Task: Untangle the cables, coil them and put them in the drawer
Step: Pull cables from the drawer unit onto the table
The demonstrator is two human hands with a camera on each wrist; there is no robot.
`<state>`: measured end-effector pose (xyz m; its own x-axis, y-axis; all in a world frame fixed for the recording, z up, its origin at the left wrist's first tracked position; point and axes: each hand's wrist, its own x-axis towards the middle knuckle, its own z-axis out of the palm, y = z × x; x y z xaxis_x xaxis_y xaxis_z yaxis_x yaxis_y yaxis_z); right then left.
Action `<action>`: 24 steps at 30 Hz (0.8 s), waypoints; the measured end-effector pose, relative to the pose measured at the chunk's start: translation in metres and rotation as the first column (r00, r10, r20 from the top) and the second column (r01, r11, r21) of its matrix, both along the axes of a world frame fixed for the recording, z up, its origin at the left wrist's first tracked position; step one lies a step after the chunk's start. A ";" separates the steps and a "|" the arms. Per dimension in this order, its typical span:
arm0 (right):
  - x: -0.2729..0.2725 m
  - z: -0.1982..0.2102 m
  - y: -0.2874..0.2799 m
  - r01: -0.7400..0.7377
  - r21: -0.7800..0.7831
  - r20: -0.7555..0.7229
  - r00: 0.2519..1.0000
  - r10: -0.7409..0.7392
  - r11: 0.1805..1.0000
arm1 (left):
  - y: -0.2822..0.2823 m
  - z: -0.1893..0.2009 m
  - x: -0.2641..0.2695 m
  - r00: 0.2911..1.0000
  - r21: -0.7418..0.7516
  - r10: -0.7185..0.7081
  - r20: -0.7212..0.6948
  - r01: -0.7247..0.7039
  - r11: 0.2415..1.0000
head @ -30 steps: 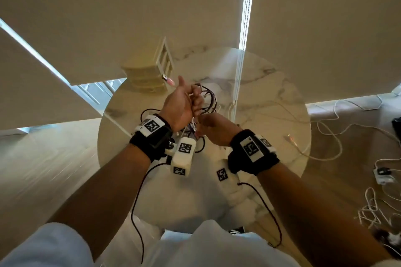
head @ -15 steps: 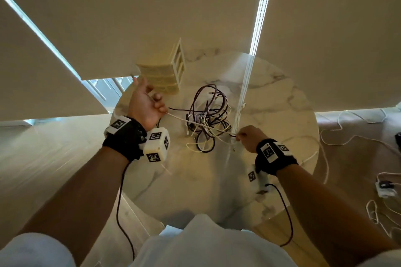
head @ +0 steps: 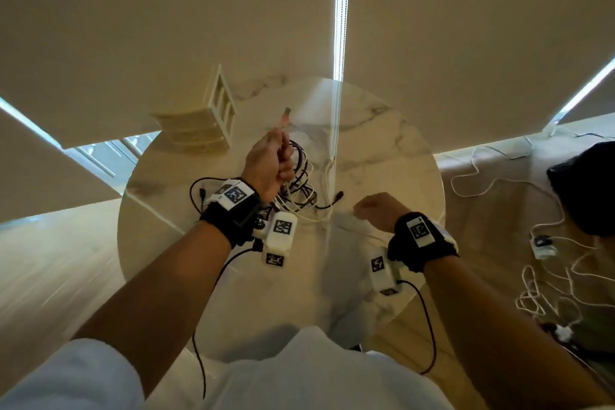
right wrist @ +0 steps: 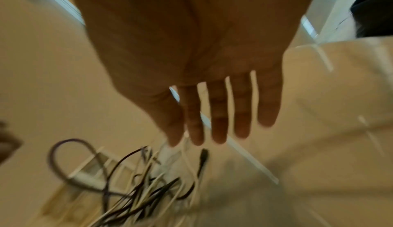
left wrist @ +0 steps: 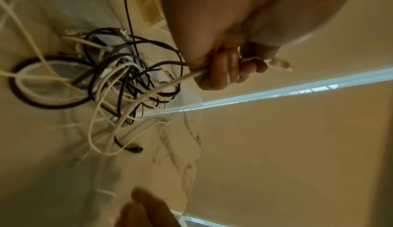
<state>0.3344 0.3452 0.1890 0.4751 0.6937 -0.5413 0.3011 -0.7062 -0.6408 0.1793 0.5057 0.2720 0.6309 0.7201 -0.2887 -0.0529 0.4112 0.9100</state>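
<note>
A tangle of black, purple and white cables (head: 301,183) (left wrist: 119,82) (right wrist: 149,188) lies in the middle of the round marble table (head: 382,150). My left hand (head: 271,160) (left wrist: 223,72) is raised over the tangle and grips one white cable (left wrist: 170,84). Its plug (head: 286,113) (left wrist: 278,64) sticks out above the fist. My right hand (head: 374,210) (right wrist: 212,112) hovers to the right of the tangle with straight fingers and holds nothing that I can make out. A small cream drawer unit (head: 199,130) stands at the table's back left.
Loose white cables and a small adapter (head: 545,246) lie on the floor to the right of the table. A dark object (head: 585,190) sits at the right edge. Drawn beige blinds (head: 166,27) hang behind the table.
My left hand swung back from the left to above the tangle, lifting the plug end. My right hand let go of the white cable, straightened its fingers and drew away to the right.
</note>
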 end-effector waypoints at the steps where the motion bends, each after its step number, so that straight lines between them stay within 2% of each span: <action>1: -0.011 0.006 0.006 -0.061 0.050 -0.110 0.992 0.066 0.997 | 0.000 -0.002 0.001 0.999 -0.034 0.029 0.031 -0.028 0.999; 3: -0.037 0.016 0.020 -0.231 0.084 -0.255 0.935 0.245 0.969 | -0.002 -0.004 0.003 0.989 -0.082 0.119 0.086 -0.112 0.990; 5: -0.056 0.015 0.032 -0.371 0.096 -0.209 0.900 0.383 0.924 | -0.002 0.001 0.004 0.979 -0.073 0.173 0.104 -0.166 0.983; 6: -0.058 0.011 0.037 -0.389 0.101 -0.149 0.904 0.401 0.916 | 0.001 0.005 0.004 0.977 -0.046 0.187 0.101 -0.183 0.982; 9: -0.046 0.005 0.043 -0.262 0.137 -0.035 0.962 0.269 0.955 | 0.018 0.020 0.001 0.970 0.042 0.224 0.090 -0.228 0.973; 12: -0.038 0.013 0.037 -0.083 0.357 -0.045 0.993 0.106 0.930 | 0.034 0.028 -0.002 0.961 0.059 0.265 0.082 -0.270 0.961; 13: -0.039 0.019 0.035 -0.061 0.426 -0.077 0.992 0.104 0.903 | 0.037 0.026 -0.001 0.960 0.063 0.273 0.067 -0.277 0.959; 15: -0.041 0.028 0.034 -0.107 0.489 -0.071 0.984 0.161 0.866 | 0.040 0.021 0.002 0.956 0.063 0.294 0.026 -0.295 0.953; 17: -0.041 0.032 0.038 -0.153 0.482 -0.041 0.980 0.196 0.863 | 0.046 0.018 0.007 0.941 0.052 0.338 0.003 -0.337 0.940; 20: -0.029 0.029 0.044 -0.104 0.435 -0.046 0.989 0.138 0.895 | 0.048 0.025 0.014 0.941 0.053 0.339 0.011 -0.339 0.939; 22: -0.016 0.019 0.050 -0.045 0.378 0.116 0.993 0.001 0.925 | 0.039 0.031 0.019 0.963 0.110 0.265 0.040 -0.268 0.957; 24: -0.009 0.014 0.054 0.054 0.390 0.223 0.963 -0.152 0.919 | 0.032 0.035 0.024 0.971 0.138 0.226 0.083 -0.236 0.962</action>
